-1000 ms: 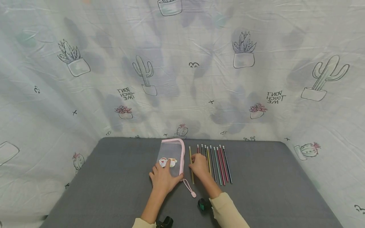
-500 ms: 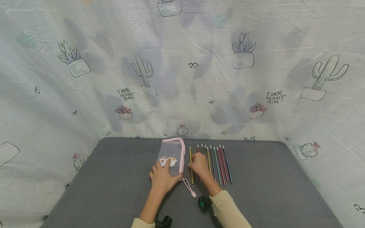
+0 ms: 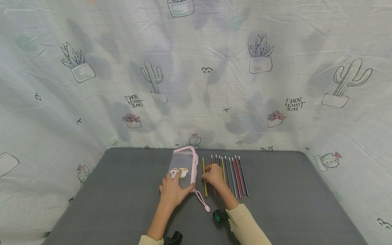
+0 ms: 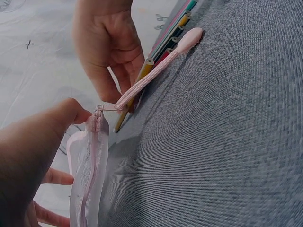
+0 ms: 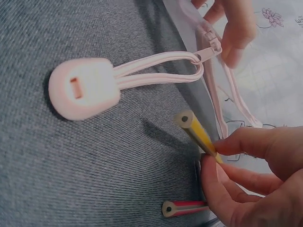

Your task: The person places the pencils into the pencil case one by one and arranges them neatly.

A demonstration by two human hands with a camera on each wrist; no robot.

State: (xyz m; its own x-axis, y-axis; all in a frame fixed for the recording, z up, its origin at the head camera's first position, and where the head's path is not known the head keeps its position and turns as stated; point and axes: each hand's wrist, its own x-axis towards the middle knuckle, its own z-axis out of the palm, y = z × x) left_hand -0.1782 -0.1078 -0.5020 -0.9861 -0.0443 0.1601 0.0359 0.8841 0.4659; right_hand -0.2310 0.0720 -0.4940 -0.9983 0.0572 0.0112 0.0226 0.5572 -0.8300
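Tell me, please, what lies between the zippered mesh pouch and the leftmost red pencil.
In the head view, a yellow pencil, pinched by the right hand, lies between the mesh pouch and that red pencil.

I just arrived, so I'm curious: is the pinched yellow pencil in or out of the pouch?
Out: the right hand pinches the yellow pencil beside the pouch, and the head view shows table between them.

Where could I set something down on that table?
The table is bare left of the pouch and right of the pencils, out to its side edges. The middle is crowded: left hand on the pouch, right hand holding a yellow pencil.
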